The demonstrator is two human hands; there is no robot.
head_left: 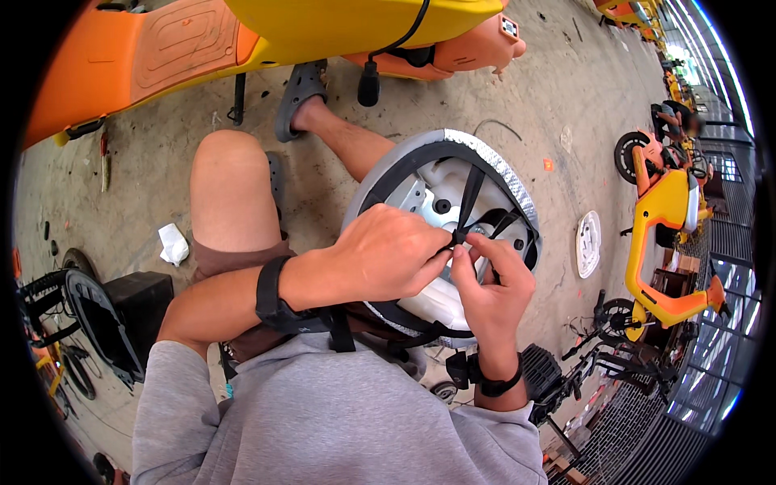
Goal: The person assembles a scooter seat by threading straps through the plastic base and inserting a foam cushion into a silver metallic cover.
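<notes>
An upturned helmet rests in my lap, its pale inner lining, black edge band and silvery outer rim facing up. Black straps run from its far inner side toward my hands and meet at a small dark piece over the middle of the opening. My left hand is closed, thumb and forefinger pinching the strap there. From the other side my right hand pinches the same strap, its fingertips almost touching those of the left. The exact shape of the piece between the fingertips is hidden.
A yellow and orange scooter stands just ahead, with a black cable plug hanging from it. White crumpled paper and a white oval plate lie on the concrete floor. Another scooter is at right.
</notes>
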